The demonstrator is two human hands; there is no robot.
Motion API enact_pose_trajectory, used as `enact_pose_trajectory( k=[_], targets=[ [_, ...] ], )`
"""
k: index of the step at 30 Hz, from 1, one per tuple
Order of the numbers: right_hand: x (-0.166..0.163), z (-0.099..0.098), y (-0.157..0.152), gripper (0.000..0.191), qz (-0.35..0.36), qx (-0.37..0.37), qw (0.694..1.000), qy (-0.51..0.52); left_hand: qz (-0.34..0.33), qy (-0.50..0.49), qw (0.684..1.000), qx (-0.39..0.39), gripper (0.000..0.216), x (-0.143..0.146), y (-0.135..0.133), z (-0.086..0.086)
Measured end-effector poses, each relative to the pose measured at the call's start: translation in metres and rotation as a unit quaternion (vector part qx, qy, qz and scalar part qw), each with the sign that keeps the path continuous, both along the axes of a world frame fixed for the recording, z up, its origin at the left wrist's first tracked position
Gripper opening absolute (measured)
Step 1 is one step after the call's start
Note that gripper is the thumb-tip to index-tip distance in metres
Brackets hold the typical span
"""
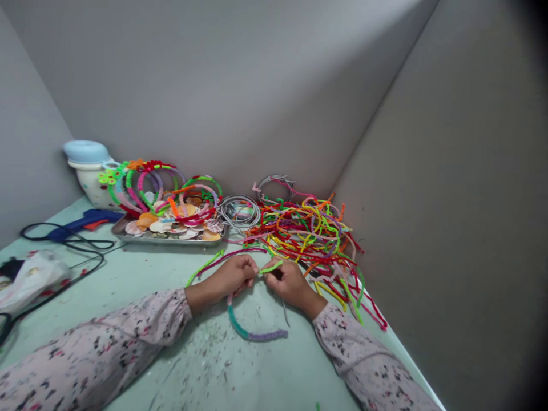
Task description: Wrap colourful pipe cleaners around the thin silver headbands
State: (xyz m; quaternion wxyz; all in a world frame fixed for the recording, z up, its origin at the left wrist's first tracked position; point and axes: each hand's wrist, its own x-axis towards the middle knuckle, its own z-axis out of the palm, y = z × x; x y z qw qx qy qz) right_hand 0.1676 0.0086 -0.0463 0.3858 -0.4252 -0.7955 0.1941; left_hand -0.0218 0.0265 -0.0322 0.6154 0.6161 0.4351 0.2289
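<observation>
My left hand [234,275] and my right hand [289,281] meet at the middle of the pale green table [141,279], both pinched on a light green pipe cleaner [271,266]. A curved headband [252,332] wrapped in teal and purple hangs below my left hand and rests on the table. Another green and magenta pipe cleaner [214,261] trails left from my left hand. A big tangle of coloured pipe cleaners [308,228] lies just beyond my right hand.
A metal tray [166,238] of shells and finished wrapped headbands [158,188] stands at the back left, bare wire hoops [240,212] beside it. A blue glue gun [85,220] with black cord, a white pot [92,171] and a plastic bag [29,277] lie left. Grey walls enclose the corner.
</observation>
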Motion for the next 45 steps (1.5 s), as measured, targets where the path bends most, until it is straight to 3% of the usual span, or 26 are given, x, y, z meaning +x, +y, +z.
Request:
enact_pose_trajectory(
  k=[38, 45],
  targets=[
    [0.0011, -0.0041, 0.0049, 0.022, -0.014, -0.042, 0.999, 0.02, 0.007, 0.012, 1.0, -0.003, 0.015, 0.003, 0.0021, 0.0088],
    [0.0023, -0.0038, 0.0057, 0.02, -0.013, -0.067, 0.997, 0.03, -0.002, 0.01, 1.0, -0.009, 0.017, 0.0034, 0.0043, 0.0039]
  ],
)
